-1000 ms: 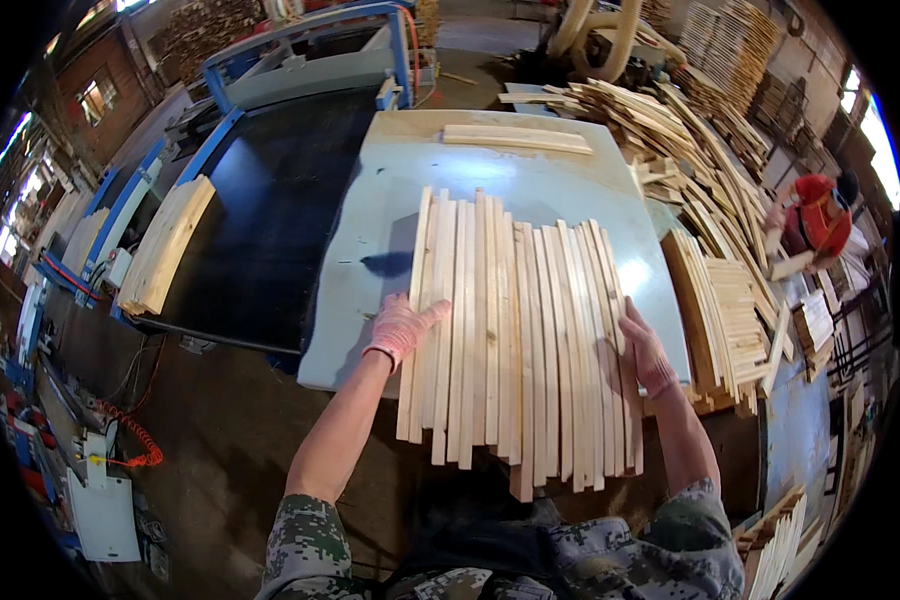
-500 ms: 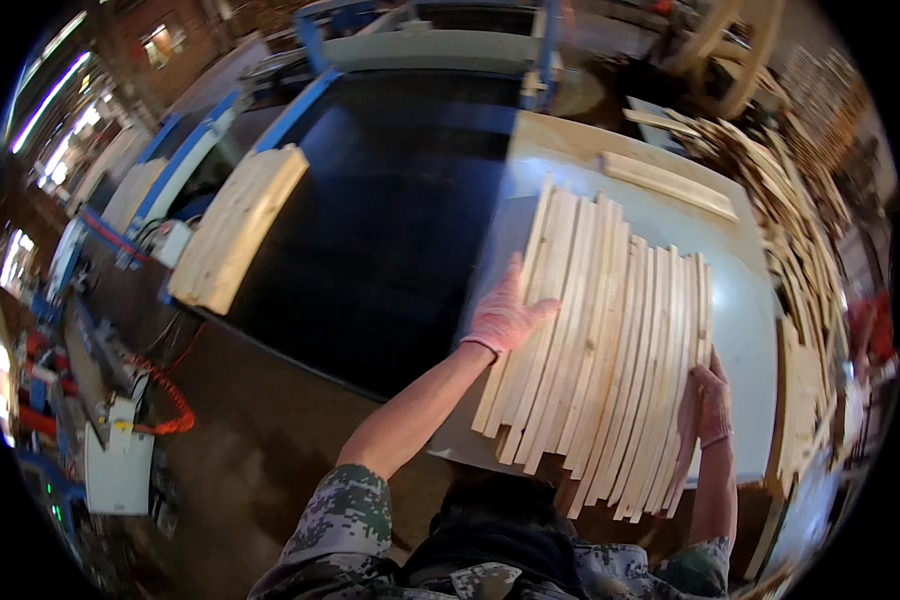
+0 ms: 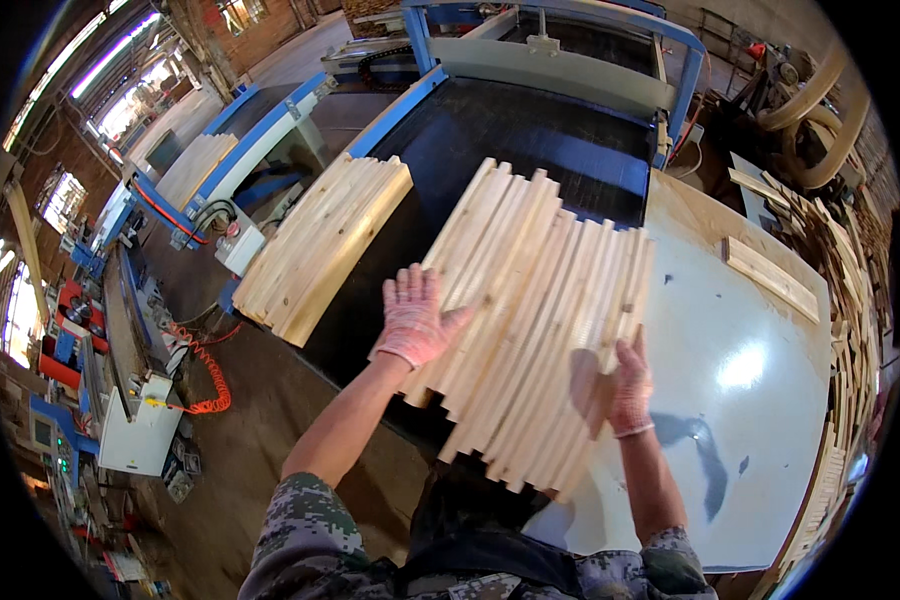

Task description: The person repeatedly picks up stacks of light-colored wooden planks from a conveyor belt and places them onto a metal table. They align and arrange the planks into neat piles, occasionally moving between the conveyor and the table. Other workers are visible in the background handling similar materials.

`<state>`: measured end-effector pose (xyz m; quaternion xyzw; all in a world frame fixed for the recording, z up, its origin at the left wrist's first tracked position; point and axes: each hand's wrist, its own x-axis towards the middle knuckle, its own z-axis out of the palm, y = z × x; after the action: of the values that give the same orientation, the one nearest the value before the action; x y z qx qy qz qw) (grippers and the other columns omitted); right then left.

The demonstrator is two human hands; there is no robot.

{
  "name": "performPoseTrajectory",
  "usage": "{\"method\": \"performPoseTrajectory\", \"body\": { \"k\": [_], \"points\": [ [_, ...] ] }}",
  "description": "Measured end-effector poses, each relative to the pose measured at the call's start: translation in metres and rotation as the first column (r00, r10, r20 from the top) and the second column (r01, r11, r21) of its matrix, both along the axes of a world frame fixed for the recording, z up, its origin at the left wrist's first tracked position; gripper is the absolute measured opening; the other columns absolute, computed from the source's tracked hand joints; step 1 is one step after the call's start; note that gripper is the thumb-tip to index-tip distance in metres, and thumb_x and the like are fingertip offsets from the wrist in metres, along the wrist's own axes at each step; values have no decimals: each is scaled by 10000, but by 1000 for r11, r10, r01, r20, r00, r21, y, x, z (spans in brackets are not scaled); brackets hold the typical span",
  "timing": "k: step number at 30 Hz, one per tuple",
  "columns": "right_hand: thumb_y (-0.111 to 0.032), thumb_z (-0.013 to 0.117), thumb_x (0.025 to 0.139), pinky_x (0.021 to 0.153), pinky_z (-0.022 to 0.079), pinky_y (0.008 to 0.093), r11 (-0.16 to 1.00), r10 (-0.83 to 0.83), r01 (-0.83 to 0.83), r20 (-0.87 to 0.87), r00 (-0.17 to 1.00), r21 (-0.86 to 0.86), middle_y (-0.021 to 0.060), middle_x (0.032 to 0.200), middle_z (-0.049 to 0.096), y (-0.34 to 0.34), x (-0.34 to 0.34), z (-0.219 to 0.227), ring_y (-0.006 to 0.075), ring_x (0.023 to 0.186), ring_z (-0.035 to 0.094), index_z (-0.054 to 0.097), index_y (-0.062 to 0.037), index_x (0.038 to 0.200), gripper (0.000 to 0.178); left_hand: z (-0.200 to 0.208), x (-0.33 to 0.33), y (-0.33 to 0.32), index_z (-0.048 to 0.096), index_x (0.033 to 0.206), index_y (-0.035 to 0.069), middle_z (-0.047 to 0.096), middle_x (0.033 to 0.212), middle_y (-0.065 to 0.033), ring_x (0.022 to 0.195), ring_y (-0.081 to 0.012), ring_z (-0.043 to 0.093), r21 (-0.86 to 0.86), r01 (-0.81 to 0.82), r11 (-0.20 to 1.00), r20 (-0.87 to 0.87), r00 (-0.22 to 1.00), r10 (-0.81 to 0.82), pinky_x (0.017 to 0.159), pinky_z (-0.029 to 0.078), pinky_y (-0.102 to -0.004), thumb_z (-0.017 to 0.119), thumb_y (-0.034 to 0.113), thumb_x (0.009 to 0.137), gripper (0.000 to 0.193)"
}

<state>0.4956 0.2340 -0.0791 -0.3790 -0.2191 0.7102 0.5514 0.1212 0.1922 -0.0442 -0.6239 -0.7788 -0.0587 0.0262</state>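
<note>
A batch of pale wooden slats point(image 3: 530, 320) lies side by side, ends staggered, mostly over the black belt, with its right edge near the light board. My left hand point(image 3: 413, 318), in a pinkish knit glove, rests at the batch's left edge, fingers spread and thumb toward the slats. Against the right edge is my gloved right hand point(image 3: 631, 388), its fingers stretched along the outermost slat. Whether the fingertips reach under the wood cannot be seen. Farther left, another block of joined slats point(image 3: 325, 245) sits on the belt's left side.
The black belt point(image 3: 490, 125) runs away under a blue-framed gantry point(image 3: 560, 65). To the right is a glossy light board point(image 3: 740, 430) bearing a single wooden strip point(image 3: 770, 278). Scrap strips point(image 3: 850, 290) are heaped beyond it. An orange coiled hose point(image 3: 210, 385) hangs at left.
Both hands and the slat batch have moved left from the light board onto the black belt. My left hand's fingers are now spread wider. The view has shifted too.
</note>
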Motion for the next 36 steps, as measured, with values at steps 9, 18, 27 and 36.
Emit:
{"method": "performPoseTrajectory", "body": {
  "k": [9,18,27,36],
  "points": [
    [-99,639,1027,1158,394,351,999,-26,18,266,964,30,96,1428,598,26,-207,9,212,1293,541,423,-59,1586,601,22,-174,4,201,1680,-13,196,1726,-326,1625,-469,126,-136,-140,981,-44,990,135,1312,39,-585,387,752,1015,1031],
    [-251,666,1035,1100,459,374,931,-346,333,-73,935,-153,32,1304,676,5,-197,-8,187,1169,602,683,-110,1359,354,-7,-186,13,483,1548,-35,468,1617,-257,1523,-391,408,63,29,998,-105,994,-22,1271,300,-505,507,569,1074,768],
    [-419,604,1099,873,488,282,976,-99,59,184,978,210,29,1139,661,-212,-168,-41,100,976,570,446,-64,1626,655,-82,-242,46,579,1438,12,656,1344,-229,1215,-391,647,327,179,928,294,914,-279,1010,540,-524,686,449,979,643],
    [-461,673,1000,1038,512,330,935,67,65,355,932,-347,96,1346,701,-490,-57,-126,185,1187,647,509,-44,1582,735,-25,53,-89,571,1460,-11,674,1359,-195,1249,-320,658,293,585,756,815,261,-517,1044,537,-485,728,383,998,627]
  ]
}}
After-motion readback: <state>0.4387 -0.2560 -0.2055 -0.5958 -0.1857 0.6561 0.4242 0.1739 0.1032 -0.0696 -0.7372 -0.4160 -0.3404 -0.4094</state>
